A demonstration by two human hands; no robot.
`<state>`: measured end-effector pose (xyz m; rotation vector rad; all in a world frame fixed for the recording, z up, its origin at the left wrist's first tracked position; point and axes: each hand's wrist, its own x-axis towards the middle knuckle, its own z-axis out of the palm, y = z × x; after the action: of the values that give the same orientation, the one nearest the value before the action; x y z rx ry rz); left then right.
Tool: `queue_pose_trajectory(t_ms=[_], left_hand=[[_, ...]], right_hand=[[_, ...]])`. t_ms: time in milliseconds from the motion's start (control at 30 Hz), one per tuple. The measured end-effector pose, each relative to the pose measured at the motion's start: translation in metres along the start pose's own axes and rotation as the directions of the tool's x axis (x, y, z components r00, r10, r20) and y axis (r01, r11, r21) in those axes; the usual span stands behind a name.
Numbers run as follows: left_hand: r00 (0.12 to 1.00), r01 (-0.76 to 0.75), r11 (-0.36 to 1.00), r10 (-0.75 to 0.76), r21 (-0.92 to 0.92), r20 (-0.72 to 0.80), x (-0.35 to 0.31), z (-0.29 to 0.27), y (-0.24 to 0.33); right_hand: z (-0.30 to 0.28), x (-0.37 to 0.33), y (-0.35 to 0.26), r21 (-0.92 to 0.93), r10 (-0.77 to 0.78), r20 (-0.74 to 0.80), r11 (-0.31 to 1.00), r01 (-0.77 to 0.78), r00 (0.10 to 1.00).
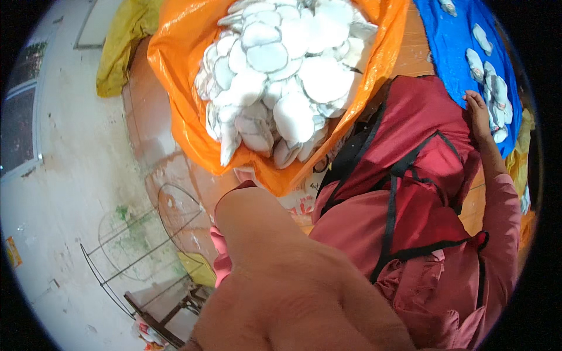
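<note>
My left hand (293,304) is raised very close to the camera and fills the lower middle. Its back and wrist show, but its fingers are out of sight. At the right, my right hand (478,111) is beside the blue sheet (448,52), its fingers apart and slightly bent, with nothing visible in them. Several white, elongated cloth-like bundles (499,93) lie on that sheet. In front of me, a large orange plastic bag (181,111) gapes wide, heaped with flat, rounded white pieces (293,117). Their exact kind is unclear.
A dark red apron (421,123) with black edging covers my lap. To the left stand a thin wire frame (134,251) and a dark low stand (155,322), near a stained pale wall (82,146). Yellow sheeting (117,58) lies at the upper left on the reddish tiled floor (143,111).
</note>
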<state>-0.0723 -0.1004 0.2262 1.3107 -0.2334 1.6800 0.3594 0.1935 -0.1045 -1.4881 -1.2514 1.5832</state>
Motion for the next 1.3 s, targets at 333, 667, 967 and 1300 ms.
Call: queue_pose_trajectory(t_ms=[333, 667, 967, 1300], left_hand=[[0.866, -0.04, 0.899, 0.249, 0.436, -0.433, -0.048, -0.046, 0.089], [0.849, -0.355, 0.883, 0.442, 0.307, -0.29, -0.034, -0.057, 0.077], [0.938, -0.289, 0.955, 0.296, 0.063, -0.182, 0.005, -0.032, 0.028], [0.984, -0.179, 0.97, 0.174, -0.163, -0.047, 0.042, 0.003, -0.05]], right_hand=[[-0.013, 0.042, 0.023, -0.58, 0.279, 0.135, 0.8, -0.153, 0.951], [0.016, 0.05, 0.027, -0.648, 0.282, 0.244, 0.759, -0.06, 0.928], [0.009, 0.004, 0.016, -0.651, 0.099, 0.212, 0.756, 0.065, 0.972], [0.027, -0.054, 0.005, -0.615, -0.231, 0.202, 0.726, 0.306, 0.952]])
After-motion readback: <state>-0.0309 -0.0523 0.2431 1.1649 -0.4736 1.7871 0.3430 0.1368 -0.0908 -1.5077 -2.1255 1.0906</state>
